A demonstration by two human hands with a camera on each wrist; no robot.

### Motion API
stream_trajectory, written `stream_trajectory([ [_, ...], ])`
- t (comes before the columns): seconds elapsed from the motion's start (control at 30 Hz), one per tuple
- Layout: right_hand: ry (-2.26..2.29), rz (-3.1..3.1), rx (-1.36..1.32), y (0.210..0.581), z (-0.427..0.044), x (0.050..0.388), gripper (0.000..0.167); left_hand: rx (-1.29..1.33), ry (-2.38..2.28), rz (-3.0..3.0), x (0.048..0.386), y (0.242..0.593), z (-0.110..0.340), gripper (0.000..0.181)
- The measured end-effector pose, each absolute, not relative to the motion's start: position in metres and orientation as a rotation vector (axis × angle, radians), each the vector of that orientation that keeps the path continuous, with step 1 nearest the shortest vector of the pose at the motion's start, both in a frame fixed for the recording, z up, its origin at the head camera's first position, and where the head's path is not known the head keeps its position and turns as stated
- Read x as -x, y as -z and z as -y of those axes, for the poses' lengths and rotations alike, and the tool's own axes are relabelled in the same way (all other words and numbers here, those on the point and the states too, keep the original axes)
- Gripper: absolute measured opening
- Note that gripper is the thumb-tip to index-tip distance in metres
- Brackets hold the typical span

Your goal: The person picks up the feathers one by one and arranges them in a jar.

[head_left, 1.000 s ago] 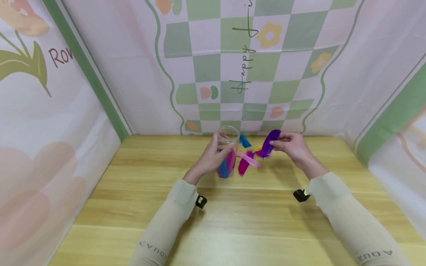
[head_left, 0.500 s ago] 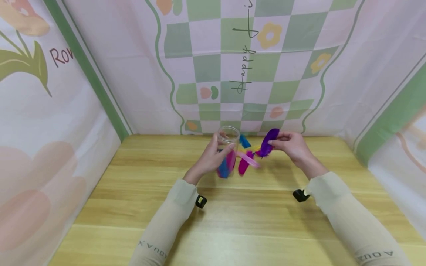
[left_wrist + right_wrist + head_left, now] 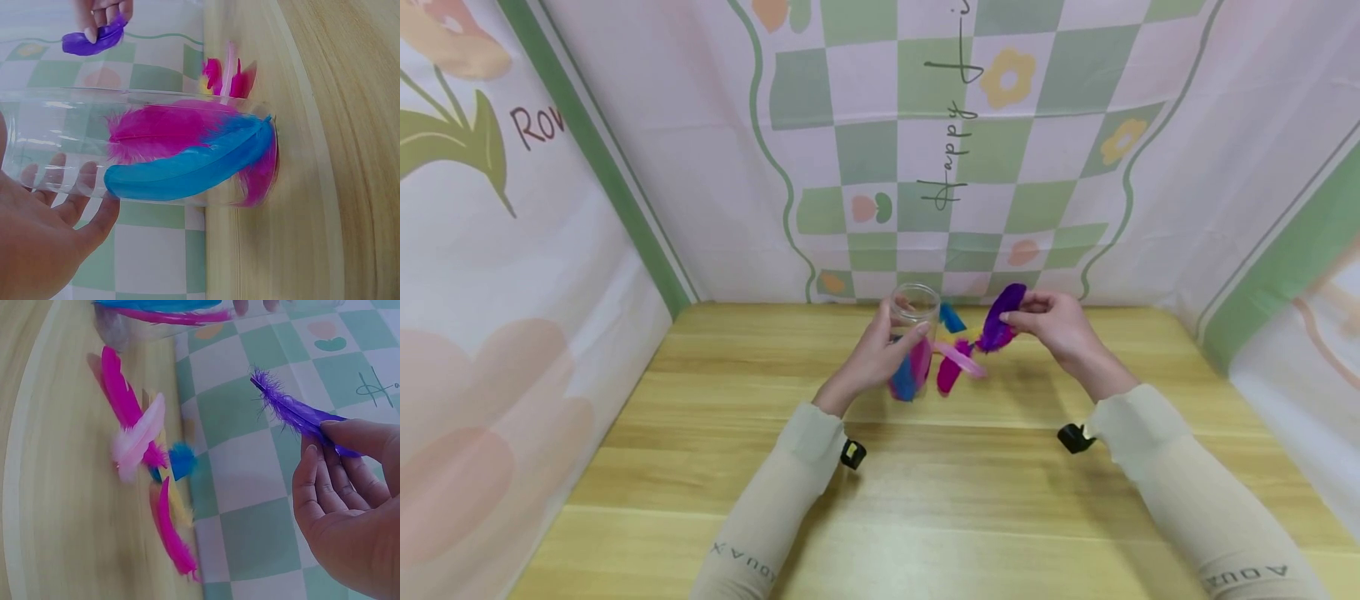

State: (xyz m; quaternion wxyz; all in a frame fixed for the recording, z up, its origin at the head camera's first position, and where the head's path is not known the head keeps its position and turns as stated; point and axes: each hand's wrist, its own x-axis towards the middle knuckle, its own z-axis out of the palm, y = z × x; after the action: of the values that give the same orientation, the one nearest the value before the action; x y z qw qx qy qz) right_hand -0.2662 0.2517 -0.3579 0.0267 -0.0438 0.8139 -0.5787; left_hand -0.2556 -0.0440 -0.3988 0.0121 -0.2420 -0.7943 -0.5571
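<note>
Slanting, the purple feather (image 3: 297, 415) points quill down; right hand (image 3: 353, 515) pinches it.

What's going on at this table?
A person is handling colorful feathers and a clear jar. The left hand holds the jar, which has a blue feather and magenta feathers inside. The right hand pinches a purple feather in the air, outside the jar. More feathers lie loose on the table beside the jar: magenta, pale pink, blue and yellow.
</note>
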Motion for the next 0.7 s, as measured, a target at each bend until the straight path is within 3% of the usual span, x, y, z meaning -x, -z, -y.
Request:
stream_trajectory([
  [0.7,1.818,-2.497,0.157,0.344,-0.243,0.263,0.039,0.744,1.732,2.483,0.255,0.399,0.044,0.062],
])
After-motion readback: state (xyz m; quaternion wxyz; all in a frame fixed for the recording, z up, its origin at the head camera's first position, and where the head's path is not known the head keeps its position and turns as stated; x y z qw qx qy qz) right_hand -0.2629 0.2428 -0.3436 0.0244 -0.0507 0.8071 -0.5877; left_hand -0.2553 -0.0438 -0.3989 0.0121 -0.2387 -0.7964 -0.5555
